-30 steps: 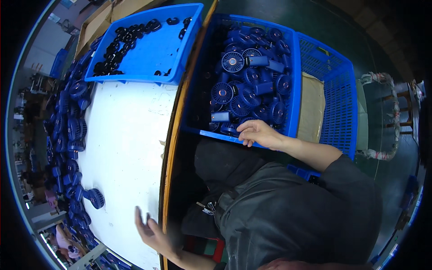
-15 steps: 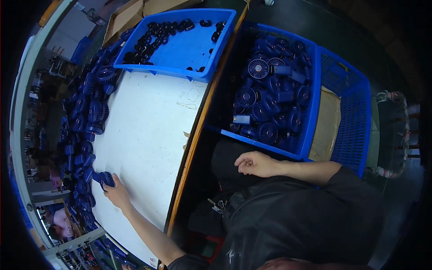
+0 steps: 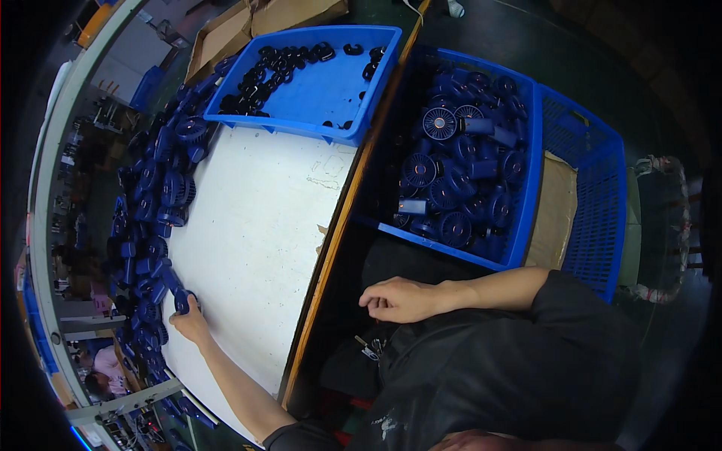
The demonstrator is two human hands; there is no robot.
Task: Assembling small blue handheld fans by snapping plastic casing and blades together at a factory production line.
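Observation:
At the left side of the white tabletop (image 3: pixel 252 210), my left hand (image 3: pixel 191 323) is closed on a dark blue handheld fan (image 3: pixel 181 301). The fan lies by the edge of a long heap of similar fans (image 3: pixel 177 189), and part of it is hidden by my fingers. My right hand (image 3: pixel 400 299) is held over my lap, away from the table, its fingers loosely curled with nothing visible in them.
A blue tray (image 3: pixel 301 134) of small black curved parts sits at the table's far end. To the right stands a blue crate (image 3: pixel 535 165) full of fans, beside another blue crate (image 3: pixel 602 195) with a cardboard sheet (image 3: pixel 553 214). Open cardboard (image 3: pixel 218 37) lies behind the tray.
My right hand has moved left and slightly down. My left hand still holds the fan, now turned so that its round head shows less. The whole view has shifted slightly.

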